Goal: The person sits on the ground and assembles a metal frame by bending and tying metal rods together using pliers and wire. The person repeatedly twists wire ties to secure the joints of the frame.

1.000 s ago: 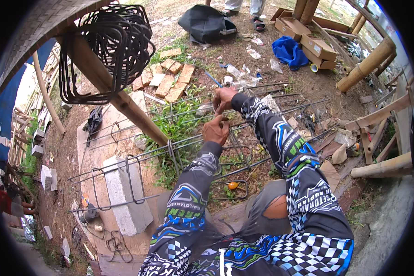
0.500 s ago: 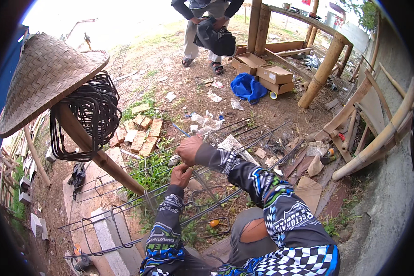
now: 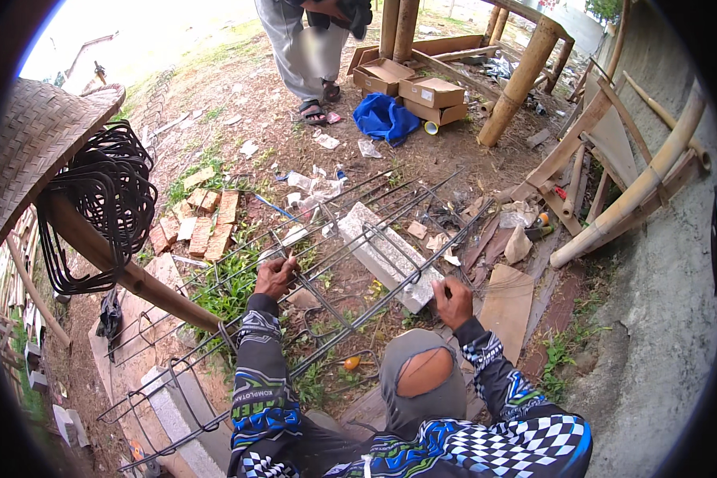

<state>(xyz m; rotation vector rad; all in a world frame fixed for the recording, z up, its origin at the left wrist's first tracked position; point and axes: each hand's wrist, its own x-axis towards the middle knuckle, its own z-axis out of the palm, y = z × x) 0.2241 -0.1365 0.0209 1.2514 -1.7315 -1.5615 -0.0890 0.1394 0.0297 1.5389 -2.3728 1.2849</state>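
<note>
A cage of thin dark steel bars (image 3: 338, 259) with bent stirrups lies slantwise before me. My left hand (image 3: 276, 277) is closed at a stirrup (image 3: 325, 300) near the middle of the cage, fingers pinched around its upper part. To the right, my right hand (image 3: 452, 303) is held just off the cage's near bar, fingers curled in. Fine wires (image 3: 502, 280) show beside it, but what lies in its fingers is hidden. Under the far end of the cage rests a pale concrete block (image 3: 386, 263); another long block (image 3: 175, 418) sits under the near-left end.
A bamboo post (image 3: 127, 267) carries a bundle of bent stirrups (image 3: 107, 207) and a woven hat (image 3: 44, 143) at left. Broken bricks (image 3: 207, 227), cardboard boxes (image 3: 430, 94) and a blue cloth (image 3: 384, 119) lie beyond. Someone in grey trousers (image 3: 291, 52) stands there. A concrete wall (image 3: 653, 319) bounds the right.
My right hand has left the spot beside my left hand and moved right, toward me. The left hand stays at the cage. My view has shifted, and the other person's legs have changed stance.
</note>
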